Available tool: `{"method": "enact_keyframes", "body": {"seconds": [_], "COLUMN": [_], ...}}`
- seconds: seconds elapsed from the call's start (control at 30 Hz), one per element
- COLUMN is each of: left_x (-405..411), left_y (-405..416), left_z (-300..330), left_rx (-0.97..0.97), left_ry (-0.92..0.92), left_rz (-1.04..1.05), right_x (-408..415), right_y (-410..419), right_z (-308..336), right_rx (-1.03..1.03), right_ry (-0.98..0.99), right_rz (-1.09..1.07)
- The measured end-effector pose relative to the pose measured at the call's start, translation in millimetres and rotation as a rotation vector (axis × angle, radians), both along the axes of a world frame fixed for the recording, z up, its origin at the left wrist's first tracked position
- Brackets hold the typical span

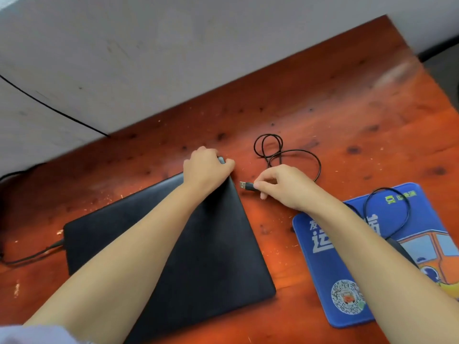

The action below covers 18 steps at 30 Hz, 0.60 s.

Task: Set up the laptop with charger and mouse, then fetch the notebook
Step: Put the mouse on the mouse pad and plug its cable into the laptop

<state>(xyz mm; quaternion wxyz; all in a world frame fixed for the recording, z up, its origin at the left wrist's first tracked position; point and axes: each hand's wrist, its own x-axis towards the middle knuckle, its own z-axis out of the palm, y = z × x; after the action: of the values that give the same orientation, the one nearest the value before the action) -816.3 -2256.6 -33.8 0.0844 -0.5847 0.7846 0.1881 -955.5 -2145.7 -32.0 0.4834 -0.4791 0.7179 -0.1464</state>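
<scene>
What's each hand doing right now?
Left hand: closed on the laptop at its far corner.
Right hand: fingers pinching the USB plug.

mouse pad [320, 281] white text: large Chinese characters, partly hidden, "运" readable
mouse pad lower part: round QR-code sticker [347, 297]

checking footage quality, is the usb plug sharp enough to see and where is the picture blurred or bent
Head view: the USB plug pinched by the right hand is fairly sharp; the wall and the table's far right corner are smeared by motion blur; wide-angle tilt slants the table edge; lighting is soft, with no harsh glare.
</scene>
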Motion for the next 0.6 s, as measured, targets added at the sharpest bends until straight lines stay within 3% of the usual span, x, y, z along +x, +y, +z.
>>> {"method": "enact_keyframes", "body": {"seconds": [0.6], "left_x": [14], "left_y": [9], "left_z": [39], "left_rx": [-0.137], "left_ry": [0.230], "left_rz": [0.012], "right_x": [-4], "right_y": [-5], "right_z": [27], "right_rx": [-0.212], "right_ry": [-0.343], "right_rz": [-0.107]}}
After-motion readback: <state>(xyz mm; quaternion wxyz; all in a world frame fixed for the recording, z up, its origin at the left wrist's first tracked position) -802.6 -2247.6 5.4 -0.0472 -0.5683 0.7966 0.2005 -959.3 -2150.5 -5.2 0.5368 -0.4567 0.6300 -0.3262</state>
